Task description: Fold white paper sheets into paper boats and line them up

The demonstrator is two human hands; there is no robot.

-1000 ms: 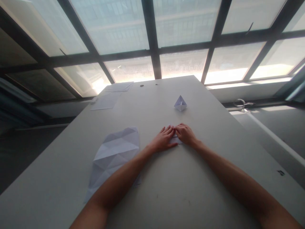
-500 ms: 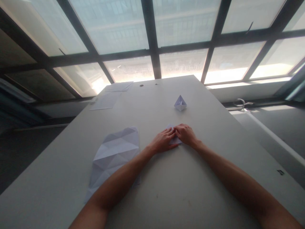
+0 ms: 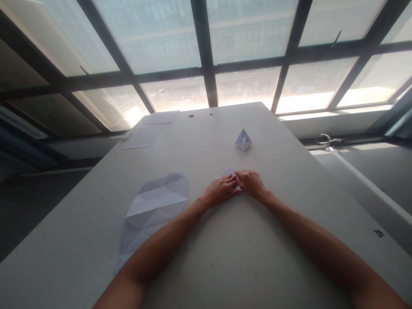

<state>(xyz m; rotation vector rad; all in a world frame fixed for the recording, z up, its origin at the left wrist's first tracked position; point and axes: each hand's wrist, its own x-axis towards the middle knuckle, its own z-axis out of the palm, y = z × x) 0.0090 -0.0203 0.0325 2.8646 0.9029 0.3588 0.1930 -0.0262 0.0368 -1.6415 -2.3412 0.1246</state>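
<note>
Paper [image 3: 228, 170] was pressed by the flat left hand [image 3: 220, 189] and curled right hand [image 3: 252, 183], its grip hidden; folds could be spoiled by slips.

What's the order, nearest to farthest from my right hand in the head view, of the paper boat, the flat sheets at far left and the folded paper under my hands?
From your right hand:
1. Folded paper: right there, partly covered by your hands.
2. Paper boat: beyond your hands.
3. Flat sheets: far off, left.

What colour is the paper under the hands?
White; the folded paper shows best in the head view.
</note>
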